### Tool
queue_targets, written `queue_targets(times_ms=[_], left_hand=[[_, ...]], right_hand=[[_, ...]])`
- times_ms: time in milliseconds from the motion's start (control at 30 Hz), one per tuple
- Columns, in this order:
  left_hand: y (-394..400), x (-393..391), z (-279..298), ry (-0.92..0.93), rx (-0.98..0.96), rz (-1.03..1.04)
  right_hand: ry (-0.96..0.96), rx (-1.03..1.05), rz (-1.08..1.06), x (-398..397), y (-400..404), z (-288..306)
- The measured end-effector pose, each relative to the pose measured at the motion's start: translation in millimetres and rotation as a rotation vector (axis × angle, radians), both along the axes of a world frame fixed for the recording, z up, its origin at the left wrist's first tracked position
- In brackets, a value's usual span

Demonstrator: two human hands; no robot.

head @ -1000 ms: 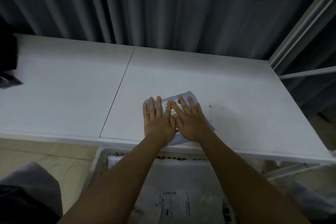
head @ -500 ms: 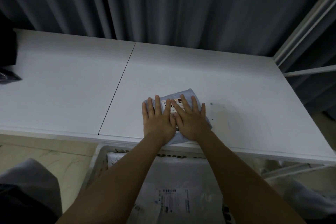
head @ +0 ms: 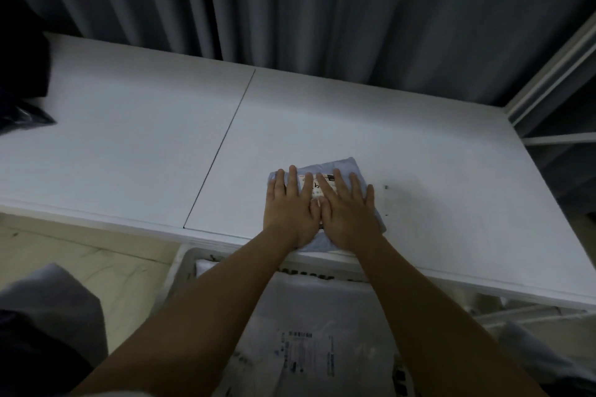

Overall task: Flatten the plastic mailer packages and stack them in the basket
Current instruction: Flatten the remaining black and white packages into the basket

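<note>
mailer [head: 345,167]: pale blue, printed label, lying flat near table [head: 322,113] edge | my left hand [head: 290,206] and right hand [head: 346,211]: fingers straight, pressing it, gripping nothing

Under your palms the pale blue mailer [head: 346,167] looks like soft, matt plastic film with a paper label [head: 317,185]. Your table [head: 145,138] is smooth matt white; the curtain [head: 322,16] is pleated grey cloth.

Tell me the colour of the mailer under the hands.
Pale blue mailer, with a white printed label on top; the head view shows it.
</note>
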State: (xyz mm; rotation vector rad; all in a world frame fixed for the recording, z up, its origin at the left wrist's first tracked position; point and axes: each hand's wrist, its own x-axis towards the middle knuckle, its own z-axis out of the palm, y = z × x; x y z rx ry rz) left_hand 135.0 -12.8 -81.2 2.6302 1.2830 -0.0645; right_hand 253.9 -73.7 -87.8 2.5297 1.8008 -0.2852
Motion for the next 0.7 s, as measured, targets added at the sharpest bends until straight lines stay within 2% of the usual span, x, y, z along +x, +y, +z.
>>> queue_targets(times_ms=[67, 167, 233, 333, 467, 600, 700], left_hand=[[10.5, 1.2, 8.5, 0.056, -0.075, -0.055], [16.5, -12.1, 40.8, 0.105, -0.150, -0.062], [23.0, -42.2, 68.1, 0.078, -0.126, -0.042], [40.5, -102.4, 112.4, -0.026, -0.109, 0.011], [77.6, -209.2, 155.8, -0.220, -0.027, 0.267], [116.0, -303.9, 167.7, -0.324, 0.053, 0.502], [159.6, -376.6, 152.9, -0.382, 0.068, 0.654]], right_hand=[[-0.066, -0.089, -0.036, -8.2, 1.8, 15.2], [-0.262, -0.264, 0.007, -32.1, 11.5, 57.7], [-0.294, -0.213, 0.083, -59.5, 26.4, 80.7], [-0.176, -0.043, 0.207, -105.5, 49.4, 103.4], [-0.089, 0.084, 0.405, -195.8, 93.3, 138.7], [0.040, 0.162, 0.500, -275.1, 140.1, 157.7], [0.105, 0.180, 0.555, -342.1, 194.3, 153.4]])
